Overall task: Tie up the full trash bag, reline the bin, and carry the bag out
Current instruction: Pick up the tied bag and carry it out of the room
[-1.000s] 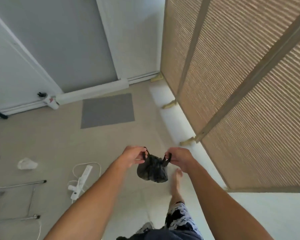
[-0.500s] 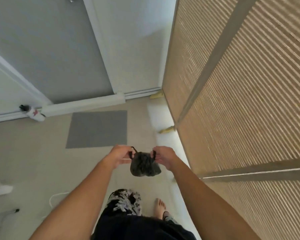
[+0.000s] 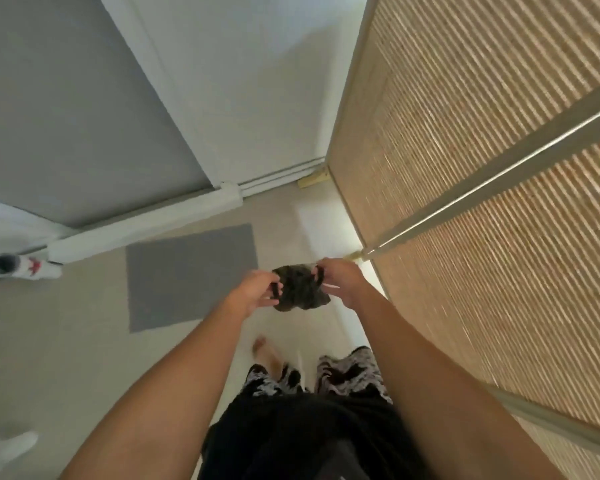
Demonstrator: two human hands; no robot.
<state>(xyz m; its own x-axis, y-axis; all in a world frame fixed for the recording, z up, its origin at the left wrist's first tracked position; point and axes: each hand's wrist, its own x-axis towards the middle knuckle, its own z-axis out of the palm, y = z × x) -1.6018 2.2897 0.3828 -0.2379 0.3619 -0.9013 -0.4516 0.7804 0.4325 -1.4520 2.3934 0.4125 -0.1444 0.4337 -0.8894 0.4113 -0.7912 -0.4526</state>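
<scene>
Walking on, the person has neared the mat. Left hand and right hand each pinch the bag; carry-out continues.

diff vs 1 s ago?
The person has walked toward the door: the mat is nearer, and the power strip has left view. The bag sits higher between the hands. Left hand and right hand still grip its handles.
</scene>
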